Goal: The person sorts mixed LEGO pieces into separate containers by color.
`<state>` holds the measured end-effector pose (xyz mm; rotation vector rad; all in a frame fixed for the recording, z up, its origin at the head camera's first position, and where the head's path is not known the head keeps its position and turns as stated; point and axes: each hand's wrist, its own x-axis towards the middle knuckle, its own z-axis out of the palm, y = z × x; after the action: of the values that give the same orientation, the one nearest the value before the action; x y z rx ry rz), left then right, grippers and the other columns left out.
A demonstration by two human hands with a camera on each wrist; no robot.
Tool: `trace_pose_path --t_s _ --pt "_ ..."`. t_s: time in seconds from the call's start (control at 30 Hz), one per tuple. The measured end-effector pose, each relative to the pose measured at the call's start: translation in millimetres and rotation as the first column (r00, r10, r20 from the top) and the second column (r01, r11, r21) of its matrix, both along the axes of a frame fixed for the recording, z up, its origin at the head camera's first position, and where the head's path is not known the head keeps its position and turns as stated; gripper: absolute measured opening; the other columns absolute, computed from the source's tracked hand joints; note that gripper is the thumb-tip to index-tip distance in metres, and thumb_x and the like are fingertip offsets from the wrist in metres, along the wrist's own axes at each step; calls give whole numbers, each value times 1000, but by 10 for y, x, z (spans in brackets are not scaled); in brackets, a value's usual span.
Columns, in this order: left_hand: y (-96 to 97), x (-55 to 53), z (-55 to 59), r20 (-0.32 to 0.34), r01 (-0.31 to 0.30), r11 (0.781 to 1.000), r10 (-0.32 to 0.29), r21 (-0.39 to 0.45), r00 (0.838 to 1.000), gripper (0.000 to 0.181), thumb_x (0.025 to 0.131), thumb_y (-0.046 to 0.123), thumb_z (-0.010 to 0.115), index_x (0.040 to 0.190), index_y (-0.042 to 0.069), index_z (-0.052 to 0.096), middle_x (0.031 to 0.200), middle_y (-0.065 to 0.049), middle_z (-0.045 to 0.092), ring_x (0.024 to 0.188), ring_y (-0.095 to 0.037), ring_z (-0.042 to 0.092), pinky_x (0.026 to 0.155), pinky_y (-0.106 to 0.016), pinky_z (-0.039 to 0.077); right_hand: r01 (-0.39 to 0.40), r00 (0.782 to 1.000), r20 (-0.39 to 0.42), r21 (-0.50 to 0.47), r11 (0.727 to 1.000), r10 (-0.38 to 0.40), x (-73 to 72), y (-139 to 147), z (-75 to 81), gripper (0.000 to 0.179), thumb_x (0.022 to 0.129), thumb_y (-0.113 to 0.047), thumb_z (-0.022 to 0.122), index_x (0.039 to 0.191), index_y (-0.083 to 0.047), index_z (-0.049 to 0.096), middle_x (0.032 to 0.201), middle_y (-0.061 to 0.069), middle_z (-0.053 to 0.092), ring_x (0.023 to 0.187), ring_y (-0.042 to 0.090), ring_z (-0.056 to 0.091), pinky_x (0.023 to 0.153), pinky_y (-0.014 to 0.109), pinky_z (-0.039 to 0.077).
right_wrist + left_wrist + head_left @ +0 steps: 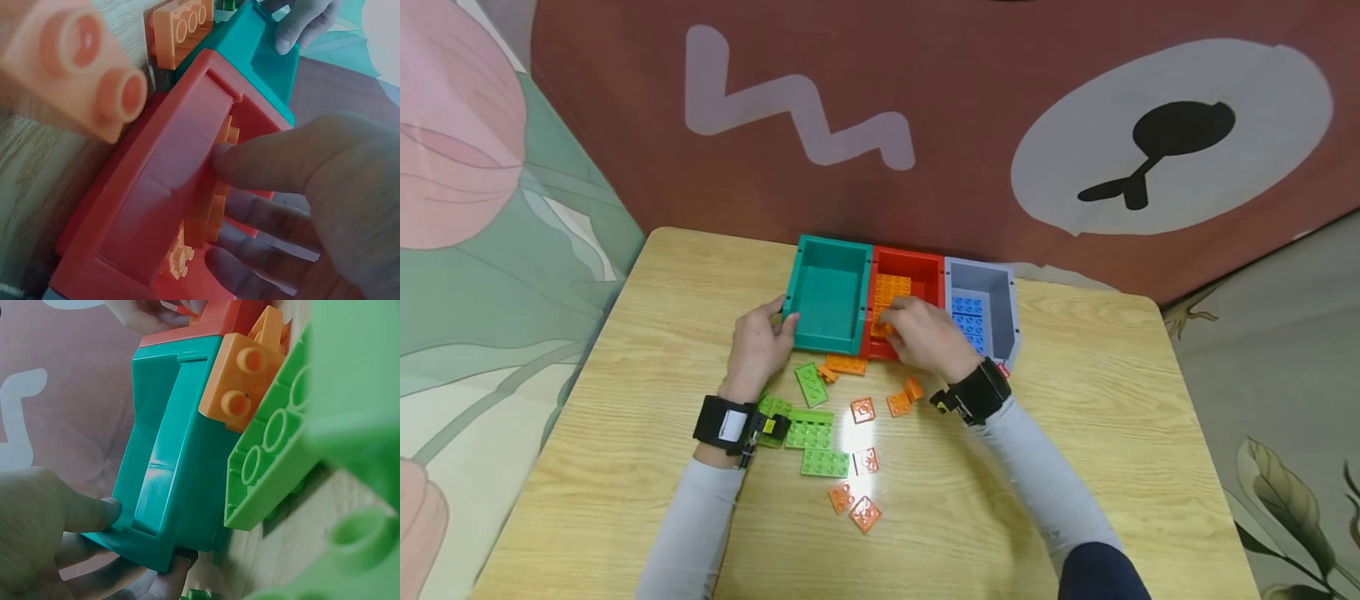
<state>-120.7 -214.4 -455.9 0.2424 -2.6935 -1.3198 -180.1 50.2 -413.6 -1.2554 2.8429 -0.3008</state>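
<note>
My left hand (758, 346) grips the near left corner of a teal bin (793, 287), thumb over the rim and fingers beneath. Joined to that bin are a red bin (928, 265) and a grey-blue bin (1011, 308). Inside the red one, my right hand (928, 333) pinches an orange building brick (199, 215), which its fingers partly cover. More orange bricks (892, 286) sit in the same bin, along its left side. Blue bricks (967, 317) lie in the grey-blue bin; the visible floor of the teal one is bare.
In front of the bins lie several green bricks (825, 463), a long orange brick (846, 365) against the teal bin, and small orange pieces (898, 405). Clear orange-tinted square pieces (866, 515) are scattered nearer the front. A printed cloth (962, 200) hangs behind the table.
</note>
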Motion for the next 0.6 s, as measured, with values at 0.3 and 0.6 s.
trace_pose_path --t_s 0.3,0.6 --pt "6 -7 6 -8 9 1000 -9 9 1000 54 104 27 59 150 -2 53 145 -26 57 108 -33 72 89 -48 59 -4 1000 -29 -36 999 3 53 -7 0 16 93 -12 74 107 -10 79 102 5 72 90 21 66 76 31 60" --pt "6 9 3 -10 6 1000 -6 14 1000 54 104 27 59 149 -2 54 145 -27 57 115 -36 68 93 -49 57 -236 970 -84 -107 966 227 459 -224 -128 19 91 -7 75 109 -7 79 105 5 72 94 18 67 86 31 59"
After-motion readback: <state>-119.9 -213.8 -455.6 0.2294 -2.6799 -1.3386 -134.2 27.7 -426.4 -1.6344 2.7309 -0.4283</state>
